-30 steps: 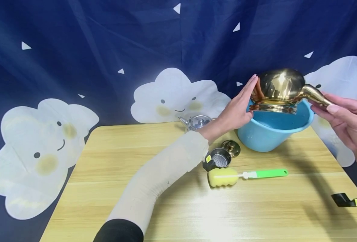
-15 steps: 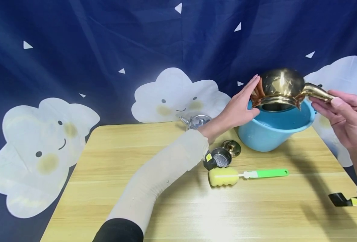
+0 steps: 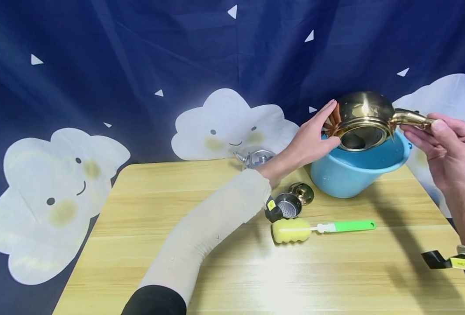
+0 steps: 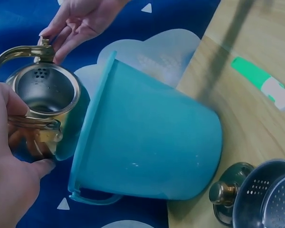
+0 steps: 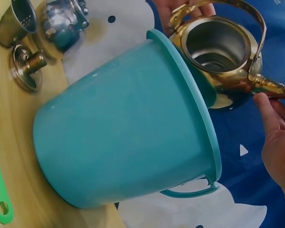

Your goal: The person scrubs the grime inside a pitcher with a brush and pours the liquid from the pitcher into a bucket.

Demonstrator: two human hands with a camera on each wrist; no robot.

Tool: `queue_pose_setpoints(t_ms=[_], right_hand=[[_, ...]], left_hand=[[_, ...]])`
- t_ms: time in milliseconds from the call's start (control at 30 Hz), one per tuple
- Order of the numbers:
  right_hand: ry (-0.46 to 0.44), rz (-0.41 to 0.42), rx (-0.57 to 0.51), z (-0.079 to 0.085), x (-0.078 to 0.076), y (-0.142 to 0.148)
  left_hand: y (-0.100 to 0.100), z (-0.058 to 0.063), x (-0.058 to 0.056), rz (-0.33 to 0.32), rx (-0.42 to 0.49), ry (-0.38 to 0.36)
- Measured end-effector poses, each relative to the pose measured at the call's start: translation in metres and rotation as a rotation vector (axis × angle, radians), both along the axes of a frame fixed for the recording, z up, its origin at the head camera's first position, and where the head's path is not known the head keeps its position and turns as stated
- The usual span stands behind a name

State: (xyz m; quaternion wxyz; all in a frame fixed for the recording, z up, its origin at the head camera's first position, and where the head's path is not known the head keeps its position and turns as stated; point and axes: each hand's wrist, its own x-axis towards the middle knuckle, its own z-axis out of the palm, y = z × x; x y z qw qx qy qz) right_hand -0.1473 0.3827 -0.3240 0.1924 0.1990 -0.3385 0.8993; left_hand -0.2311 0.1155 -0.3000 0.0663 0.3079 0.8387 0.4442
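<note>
A shiny gold teapot [image 3: 368, 107] is held tipped over a light blue bucket [image 3: 344, 175], its round mouth facing down and toward the camera. My left hand [image 3: 313, 135] grips the pot's body on the left, fingers along the side and thumb near the rim. With thumb and fingers, my right hand [image 3: 451, 144] pinches the end of the spout [image 3: 411, 117]. Inside the pot [image 4: 45, 90], small strainer holes show at the spout in the left wrist view. Its arched handle [image 5: 256, 23] shows in the right wrist view. The bucket's inside is mostly hidden.
On the wooden table [image 3: 157, 210] lie a yellow sponge brush [image 3: 291, 230] with a green handle, a perforated strainer cup [image 3: 289, 205] and a gold lid [image 3: 301, 193]. Behind my left forearm stands a silver teapot [image 3: 259, 158]. A dark blue cloud-patterned curtain [image 3: 138, 65] hangs behind.
The gold teapot has rolled so its dark mouth, at first out of sight, now faces the camera more. My right wrist has shifted slightly left. Things on the table have not moved.
</note>
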Motion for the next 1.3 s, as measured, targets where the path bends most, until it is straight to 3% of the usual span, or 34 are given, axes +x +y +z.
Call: queue_pose_setpoints(t_ms=[533,767,1100,1300], right_hand=[[0.003,-0.051,0.058,0.013,0.0,-0.01],[-0.023,-0.074,0.101,0.019,0.002,-0.015],[-0.036,-0.015,0.052,0.024,0.004,-0.022],[-0.033,-0.058,0.118,0.029,0.003,-0.033]], left_hand=[[-0.015,0.013,0.005,0.073,0.041,-0.076],[-0.024,0.015,0.008,0.067,0.064,-0.058],[-0.039,0.022,0.018,0.051,0.062,-0.035],[-0.051,0.022,0.02,0.04,0.09,-0.003]])
